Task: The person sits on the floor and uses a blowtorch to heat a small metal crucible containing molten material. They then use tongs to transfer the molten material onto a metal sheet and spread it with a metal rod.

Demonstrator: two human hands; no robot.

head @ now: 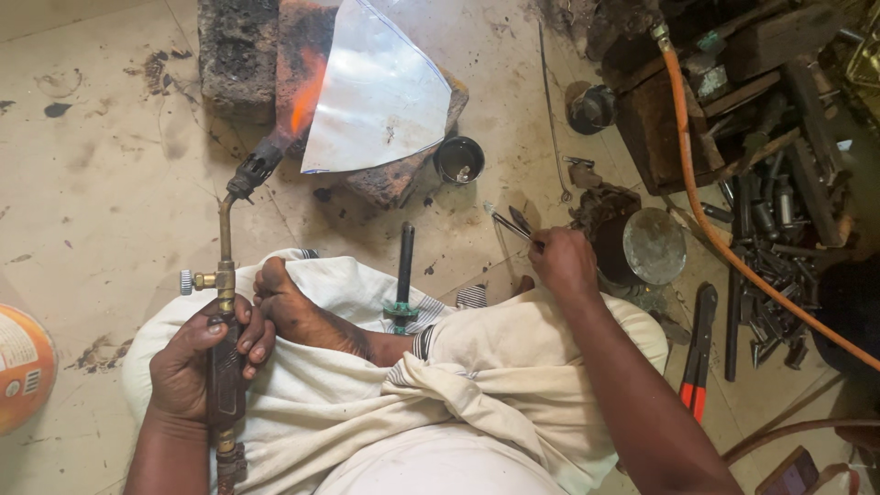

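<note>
My left hand [197, 362] grips the handle of a brass gas torch [225, 266] over my left knee. The torch's nozzle points up and away, and an orange flame [307, 92] plays over a dark brick [298, 46]. A shiny curved metal sheet [376, 87] leans on the bricks just right of the flame. My right hand [561, 261] holds thin metal tweezers [509, 222] pointing left, above the floor in front of my right knee. I sit cross-legged in white cloth, one foot [298, 316] showing between my knees.
A small black cup [458, 159] stands by the bricks. A dark rod with a green fitting [404, 275] lies before my legs. To the right are a round metal tin [653, 246], red-handled cutters [698, 353], an orange hose [724, 238], several bolts and wooden blocks. An orange container [23, 367] sits at the left edge.
</note>
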